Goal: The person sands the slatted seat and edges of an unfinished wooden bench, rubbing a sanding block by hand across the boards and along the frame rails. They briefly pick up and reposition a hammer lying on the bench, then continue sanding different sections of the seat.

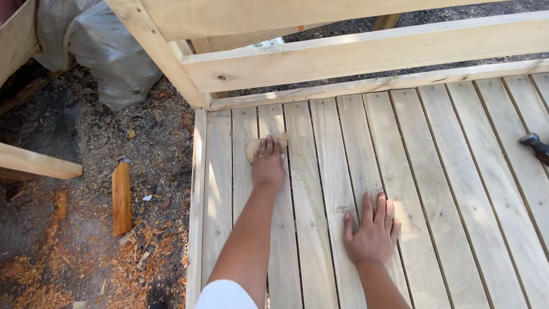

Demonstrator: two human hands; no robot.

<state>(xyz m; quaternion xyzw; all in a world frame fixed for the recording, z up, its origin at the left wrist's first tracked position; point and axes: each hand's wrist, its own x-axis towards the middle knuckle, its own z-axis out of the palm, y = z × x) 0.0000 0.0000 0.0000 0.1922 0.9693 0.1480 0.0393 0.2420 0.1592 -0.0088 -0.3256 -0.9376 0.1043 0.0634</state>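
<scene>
My left hand (267, 164) presses flat on a tan piece of sandpaper (253, 147) lying on the pale wooden slats (446, 171) of a bench-like seat. Only the paper's far edge shows past my fingers. My right hand (373, 230) rests flat on the slats nearer to me, fingers spread, holding nothing. A white sleeve edge shows at the bottom of the view.
A wooden backrest frame (354, 54) rises at the far edge of the slats. A dark tool handle (536, 146) lies at the right edge. On the dirt at left lie a short wooden block (121, 197), sawdust, a plank end (40, 163) and a grey sack (103, 46).
</scene>
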